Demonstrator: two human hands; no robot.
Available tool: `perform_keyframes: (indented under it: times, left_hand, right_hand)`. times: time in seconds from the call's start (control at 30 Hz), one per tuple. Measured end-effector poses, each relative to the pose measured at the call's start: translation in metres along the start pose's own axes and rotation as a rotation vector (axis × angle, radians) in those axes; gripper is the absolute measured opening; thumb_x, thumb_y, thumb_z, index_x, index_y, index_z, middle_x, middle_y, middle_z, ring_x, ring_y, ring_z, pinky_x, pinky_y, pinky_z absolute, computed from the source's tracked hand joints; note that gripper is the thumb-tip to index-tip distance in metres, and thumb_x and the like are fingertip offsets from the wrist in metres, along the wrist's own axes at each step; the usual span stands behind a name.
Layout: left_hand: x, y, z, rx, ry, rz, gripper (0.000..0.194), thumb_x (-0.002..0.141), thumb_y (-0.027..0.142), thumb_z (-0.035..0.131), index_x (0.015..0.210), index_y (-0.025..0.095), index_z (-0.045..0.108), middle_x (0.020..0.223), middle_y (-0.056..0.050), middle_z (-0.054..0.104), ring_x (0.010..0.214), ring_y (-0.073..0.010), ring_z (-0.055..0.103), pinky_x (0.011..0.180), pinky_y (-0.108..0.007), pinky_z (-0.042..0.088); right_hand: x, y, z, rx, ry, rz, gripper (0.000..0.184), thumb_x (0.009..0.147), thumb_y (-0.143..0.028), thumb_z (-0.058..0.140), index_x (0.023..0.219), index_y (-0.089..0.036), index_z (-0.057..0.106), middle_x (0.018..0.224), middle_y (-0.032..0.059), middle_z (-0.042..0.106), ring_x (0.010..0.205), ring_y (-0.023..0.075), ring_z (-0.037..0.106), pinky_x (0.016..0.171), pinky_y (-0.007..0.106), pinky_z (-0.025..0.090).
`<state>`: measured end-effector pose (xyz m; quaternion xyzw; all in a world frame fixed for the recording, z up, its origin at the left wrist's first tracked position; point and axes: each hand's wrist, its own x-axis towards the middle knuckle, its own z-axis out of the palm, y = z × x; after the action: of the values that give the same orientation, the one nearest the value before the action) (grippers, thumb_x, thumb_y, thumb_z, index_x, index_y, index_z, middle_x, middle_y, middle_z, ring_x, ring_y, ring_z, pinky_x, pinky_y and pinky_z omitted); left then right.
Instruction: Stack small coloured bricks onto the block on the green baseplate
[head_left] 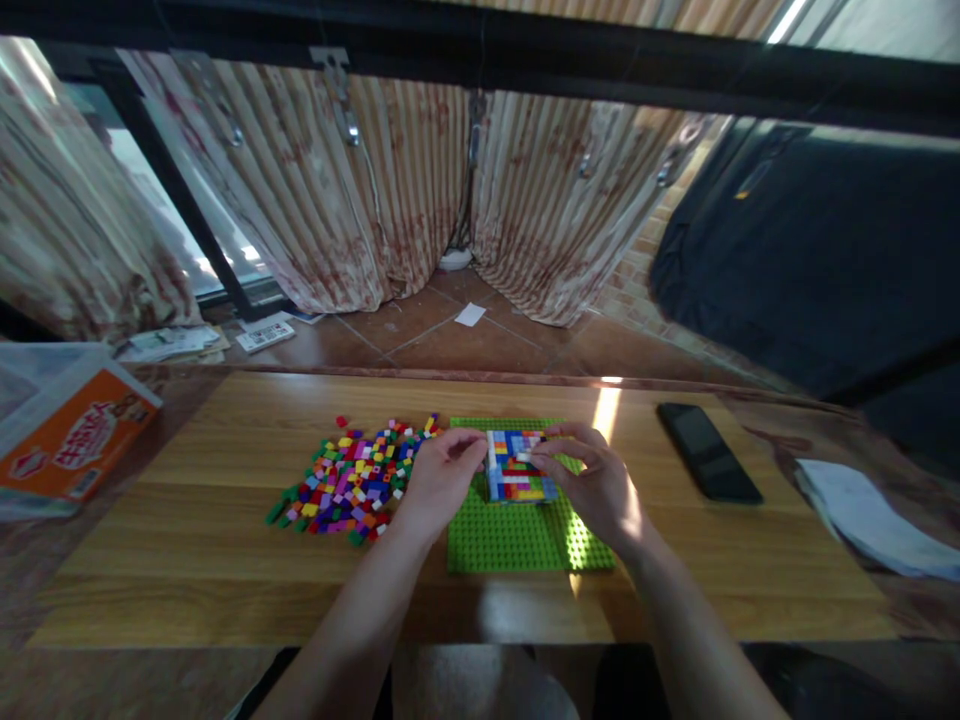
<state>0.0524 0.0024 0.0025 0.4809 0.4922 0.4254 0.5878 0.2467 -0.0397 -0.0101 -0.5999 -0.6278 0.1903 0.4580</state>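
From the table's (225, 610) front edge backward: the green baseplate (502, 548) comes first, with the brick block (517, 482) assembled on its far half. The left hand (439, 478) is at the block's left edge, the right hand (600, 485) at its right; whether fingers clamp a brick, I cannot tell. Assembly appears partial: loose bricks (352, 485) remain unjoined toward the table's left edge.
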Motion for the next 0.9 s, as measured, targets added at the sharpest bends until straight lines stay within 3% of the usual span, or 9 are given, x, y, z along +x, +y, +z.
perform_keyframes:
  times: [0.27, 0.53, 0.73, 0.9]
  left_hand:
    - [0.002, -0.008, -0.001, 0.051, -0.023, 0.044, 0.017, 0.074, 0.027, 0.065, 0.084, 0.015, 0.072, 0.077, -0.004, 0.072, 0.066, -0.0135, 0.062, 0.064, -0.024, 0.049]
    - [0.003, -0.012, 0.0, 0.184, -0.013, 0.089, 0.023, 0.075, 0.031, 0.067, 0.09, 0.014, 0.072, 0.084, -0.006, 0.073, 0.075, -0.0168, 0.065, 0.069, -0.027, 0.051]
    - [-0.002, -0.008, 0.012, 0.277, 0.071, 0.1, 0.025, 0.071, 0.028, 0.071, 0.091, 0.015, 0.066, 0.078, -0.005, 0.07, 0.07, -0.017, 0.064, 0.065, -0.028, 0.05]
    - [-0.001, -0.01, 0.021, 0.359, 0.142, 0.08, 0.032, 0.067, 0.027, 0.074, 0.094, 0.015, 0.062, 0.077, -0.004, 0.068, 0.069, -0.0176, 0.063, 0.064, -0.029, 0.048]
  right_hand:
    - [0.0, -0.01, 0.005, -0.025, 0.013, -0.012, 0.008, 0.079, -0.037, 0.071, 0.078, -0.031, 0.076, 0.108, 0.0038, 0.063, 0.104, 0.0231, 0.059, 0.094, 0.046, 0.047]
    - [0.005, -0.007, 0.014, 0.108, 0.02, 0.107, 0.012, 0.073, -0.036, 0.075, 0.07, -0.024, 0.071, 0.109, 0.0057, 0.062, 0.106, 0.0249, 0.06, 0.098, 0.05, 0.045]
    - [0.006, -0.003, 0.02, 0.346, -0.01, 0.284, 0.025, 0.064, -0.041, 0.08, 0.072, -0.019, 0.07, 0.114, 0.0094, 0.061, 0.094, 0.0232, 0.066, 0.08, 0.043, 0.057]
    - [0.006, -0.004, 0.022, 0.401, -0.02, 0.324, 0.032, 0.062, -0.046, 0.081, 0.071, -0.018, 0.068, 0.111, 0.0086, 0.063, 0.085, 0.0202, 0.067, 0.069, 0.037, 0.06]
